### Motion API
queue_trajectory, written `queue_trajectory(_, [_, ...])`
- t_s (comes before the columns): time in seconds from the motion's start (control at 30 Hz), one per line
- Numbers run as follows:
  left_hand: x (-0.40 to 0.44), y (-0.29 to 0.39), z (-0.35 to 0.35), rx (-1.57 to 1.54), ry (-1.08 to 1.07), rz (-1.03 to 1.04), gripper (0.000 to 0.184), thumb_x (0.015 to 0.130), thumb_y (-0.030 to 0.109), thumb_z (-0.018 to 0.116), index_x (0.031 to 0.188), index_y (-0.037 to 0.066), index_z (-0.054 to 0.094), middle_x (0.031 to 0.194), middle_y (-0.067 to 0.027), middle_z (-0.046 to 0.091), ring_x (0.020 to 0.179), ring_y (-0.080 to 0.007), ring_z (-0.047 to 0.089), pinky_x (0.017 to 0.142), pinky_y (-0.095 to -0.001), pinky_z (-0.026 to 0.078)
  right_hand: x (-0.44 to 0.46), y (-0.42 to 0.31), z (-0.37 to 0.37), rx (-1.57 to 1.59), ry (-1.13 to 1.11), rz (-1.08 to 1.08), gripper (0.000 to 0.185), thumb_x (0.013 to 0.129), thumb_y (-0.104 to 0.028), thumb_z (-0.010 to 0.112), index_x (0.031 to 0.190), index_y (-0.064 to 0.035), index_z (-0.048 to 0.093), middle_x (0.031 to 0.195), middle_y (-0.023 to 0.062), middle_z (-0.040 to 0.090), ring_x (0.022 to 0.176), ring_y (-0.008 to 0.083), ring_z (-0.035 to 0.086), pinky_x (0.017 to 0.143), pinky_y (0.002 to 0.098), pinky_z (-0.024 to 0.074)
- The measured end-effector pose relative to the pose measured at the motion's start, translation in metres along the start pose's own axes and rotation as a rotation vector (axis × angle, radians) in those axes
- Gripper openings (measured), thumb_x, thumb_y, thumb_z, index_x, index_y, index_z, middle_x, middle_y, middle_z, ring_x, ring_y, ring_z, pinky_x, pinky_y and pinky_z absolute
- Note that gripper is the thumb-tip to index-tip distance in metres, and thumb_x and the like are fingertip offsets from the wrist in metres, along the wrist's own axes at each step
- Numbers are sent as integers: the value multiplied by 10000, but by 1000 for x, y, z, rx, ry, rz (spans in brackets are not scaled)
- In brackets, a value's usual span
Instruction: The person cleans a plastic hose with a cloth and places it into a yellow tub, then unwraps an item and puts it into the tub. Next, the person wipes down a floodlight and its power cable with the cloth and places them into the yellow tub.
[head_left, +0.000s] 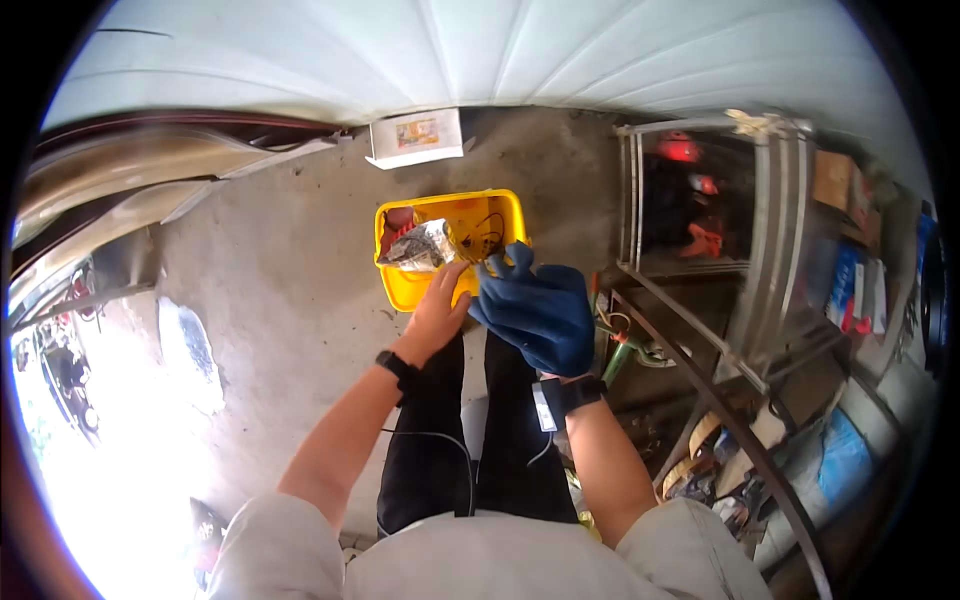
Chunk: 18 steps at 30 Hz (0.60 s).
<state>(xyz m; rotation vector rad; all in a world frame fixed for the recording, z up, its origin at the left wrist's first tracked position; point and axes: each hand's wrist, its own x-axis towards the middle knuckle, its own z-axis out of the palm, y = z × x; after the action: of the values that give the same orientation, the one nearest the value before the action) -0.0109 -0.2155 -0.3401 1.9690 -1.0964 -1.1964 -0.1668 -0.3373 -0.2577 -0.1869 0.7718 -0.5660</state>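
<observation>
My left hand (432, 312) is bare, its fingers stretched forward and the thumb a little apart. Its fingertips are close beside the glove's fingers; I cannot tell whether they touch. A loose-looking dark blue work glove (545, 312) covers my right hand (535, 305), palm side hidden, with the fingers partly spread and nothing visible in them. Both hands are over the near edge of a yellow plastic bin (402, 292) on the floor. Inside it lie a crumpled silver-white bag (425, 245), something red (398, 222) and a thin dark cable (490, 230).
An open white box (418, 140) stands on the concrete floor beyond the bin, near the pale wall. Metal frames (690, 345) and shelving occupy the right side, with red items, cartons (835, 182) and a blue bag (845, 460). Bright light comes from the left.
</observation>
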Motion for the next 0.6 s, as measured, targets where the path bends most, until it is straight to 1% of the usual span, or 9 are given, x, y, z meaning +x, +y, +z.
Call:
queue_trajectory(0.03, [-9, 29, -3, -105, -1, -78, 476, 921, 230, 496, 1347, 45, 388, 1332, -187, 452, 1268, -327, 414, 1065, -356, 316, -15, -8, 16, -20, -22, 3, 318, 856, 11, 586, 1150, 22, 465, 1146, 184, 588, 1025, 261, 622, 906, 388, 524])
queue_trajectory(0.07, [-17, 57, -5, -208, -2, -156, 503, 951, 307, 471, 1377, 59, 369, 1357, -172, 442, 1281, -304, 407, 1073, -342, 302, -28, -10, 23, -309, -52, -63, 321, 893, -37, 544, 1197, 9, 449, 1164, 170, 585, 1050, 255, 605, 923, 369, 502])
queue_trajectory(0.13, [-19, 48, 38, -856, 71, -283, 569, 983, 399, 390, 1440, 77, 284, 1410, -135, 382, 1300, -254, 373, 1091, -317, 266, -54, -12, 37, -913, -51, -219, 346, 968, -133, 459, 1292, -18, 417, 1198, 142, 579, 1100, 241, 571, 957, 332, 459])
queue_trajectory(0.2, [-28, 87, 30, -729, -49, -193, 590, 992, 400, 359, 1443, 39, 238, 1447, -150, 301, 1335, -251, 302, 1105, -314, 227, -79, -4, 65, -1088, 22, -337, 419, 993, -179, 411, 1390, -67, 339, 1247, 159, 553, 1226, 283, 494, 1022, 354, 405])
queue_trajectory(0.3, [-58, 155, 13, -524, -251, -74, 626, 1006, 403, 312, 1446, -18, 168, 1502, -172, 178, 1387, -246, 196, 1127, -311, 170, -93, -27, 74, -631, -174, -422, 421, 1017, -247, 347, 1359, -4, 378, 1343, 124, 482, 1267, 208, 418, 1077, 329, 295])
queue_trajectory(0.37, [-88, 197, 4, -386, -390, -5, 653, 1015, 405, 281, 1449, -56, 122, 1539, -186, 97, 1421, -243, 125, 1141, -308, 131, -103, -34, 70, -423, -242, -473, 441, 1026, -272, 319, 1358, 12, 380, 1391, 109, 441, 1287, 191, 388, 1097, 323, 257])
queue_trajectory(0.47, [-116, 252, -33, -328, -694, 55, 639, 1022, 411, 214, 1456, -46, 101, 1547, -174, 57, 1426, -227, 114, 1146, -302, 117, -126, -30, 52, -238, -239, -583, 456, 1029, -281, 302, 1387, -4, 347, 1435, 99, 390, 1308, 215, 374, 1100, 329, 256])
queue_trajectory(0.53, [-128, 246, -47, -288, -786, 227, 591, 1031, 373, 219, 1464, -18, 123, 1542, -132, 112, 1411, -199, 159, 1141, -288, 132, -169, -45, 52, -572, -325, -649, 489, 984, -155, 423, 1428, -12, 276, 1416, 94, 389, 1271, 207, 406, 1086, 319, 278])
queue_trajectory(0.6, [-128, 242, -42, -323, -861, 336, 566, 1034, 355, 233, 1469, 3, 146, 1532, -93, 170, 1390, -172, 213, 1135, -284, 162, -207, -48, 39, -919, -180, -844, 593, 904, -90, 559, 1421, -20, 278, 1315, 92, 452, 1186, 182, 449, 1047, 303, 327])
